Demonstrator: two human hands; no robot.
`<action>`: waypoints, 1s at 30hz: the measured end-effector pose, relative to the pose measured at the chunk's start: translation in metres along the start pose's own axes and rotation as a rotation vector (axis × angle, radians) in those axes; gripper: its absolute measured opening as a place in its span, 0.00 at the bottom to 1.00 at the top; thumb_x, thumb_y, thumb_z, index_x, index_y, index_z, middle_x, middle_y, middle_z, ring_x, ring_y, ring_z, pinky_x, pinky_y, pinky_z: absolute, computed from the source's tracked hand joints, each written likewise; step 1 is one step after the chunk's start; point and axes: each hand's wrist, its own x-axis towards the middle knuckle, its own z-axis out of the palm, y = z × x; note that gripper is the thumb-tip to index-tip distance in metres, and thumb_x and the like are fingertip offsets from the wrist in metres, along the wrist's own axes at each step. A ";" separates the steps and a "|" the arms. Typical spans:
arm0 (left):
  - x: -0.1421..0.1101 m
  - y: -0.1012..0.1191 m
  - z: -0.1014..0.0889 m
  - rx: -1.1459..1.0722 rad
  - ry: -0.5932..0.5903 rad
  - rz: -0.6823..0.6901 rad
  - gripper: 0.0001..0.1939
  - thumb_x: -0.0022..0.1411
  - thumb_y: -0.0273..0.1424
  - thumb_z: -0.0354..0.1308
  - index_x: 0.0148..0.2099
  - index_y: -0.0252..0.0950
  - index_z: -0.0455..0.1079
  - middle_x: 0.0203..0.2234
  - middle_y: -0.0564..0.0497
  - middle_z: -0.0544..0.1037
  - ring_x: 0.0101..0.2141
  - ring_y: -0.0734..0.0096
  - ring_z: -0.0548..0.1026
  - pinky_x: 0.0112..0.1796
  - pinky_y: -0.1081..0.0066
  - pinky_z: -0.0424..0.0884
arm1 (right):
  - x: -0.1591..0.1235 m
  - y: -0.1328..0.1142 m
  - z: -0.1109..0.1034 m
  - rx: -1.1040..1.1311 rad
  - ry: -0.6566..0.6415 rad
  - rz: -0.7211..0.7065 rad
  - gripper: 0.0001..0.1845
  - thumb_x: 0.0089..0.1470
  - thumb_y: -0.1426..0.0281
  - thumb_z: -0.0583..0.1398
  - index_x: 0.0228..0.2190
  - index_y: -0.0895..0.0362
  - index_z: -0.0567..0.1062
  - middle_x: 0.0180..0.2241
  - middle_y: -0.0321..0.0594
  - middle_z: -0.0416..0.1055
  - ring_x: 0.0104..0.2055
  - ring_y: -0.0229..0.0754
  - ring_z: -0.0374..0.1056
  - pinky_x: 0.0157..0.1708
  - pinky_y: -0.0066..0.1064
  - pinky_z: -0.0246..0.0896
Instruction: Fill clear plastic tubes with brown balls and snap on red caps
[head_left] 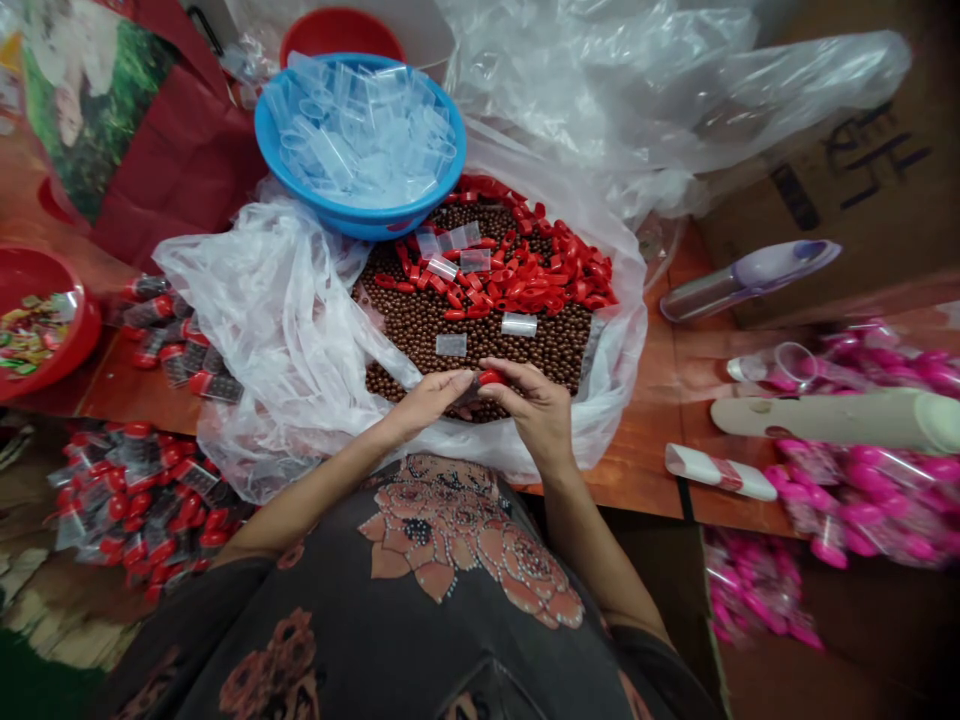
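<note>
Over a plastic-lined heap of small brown balls (405, 320), my two hands meet at one small tube with a red cap (493, 377). My left hand (429, 402) is closed on the tube's body, which its fingers mostly hide. With thumb and fingers, my right hand (538, 408) pinches the red cap end. Loose red caps (540, 268) lie spread on the far part of the balls. A few clear tube pieces (451, 345) rest among them. Behind stands a blue basin (360, 217) full of clear tubes (367, 125).
Filled red-capped tubes (217, 387) lie at left, with a bigger heap (142, 510) lower down. A red bowl (82, 340) holds colourful small pieces. At right are pink-capped items (877, 490), a pale cylinder (825, 420) and a cardboard box (847, 230). Crumpled white plastic (277, 300) borders the balls.
</note>
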 end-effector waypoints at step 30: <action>0.008 -0.001 0.016 -0.208 0.179 -0.050 0.26 0.65 0.50 0.49 0.47 0.32 0.71 0.23 0.49 0.73 0.21 0.76 0.68 0.23 0.75 0.64 | 0.003 0.020 0.010 -0.549 -0.286 -0.442 0.47 0.51 0.59 0.65 0.64 0.54 0.48 0.57 0.53 0.62 0.57 0.57 0.61 0.55 0.54 0.60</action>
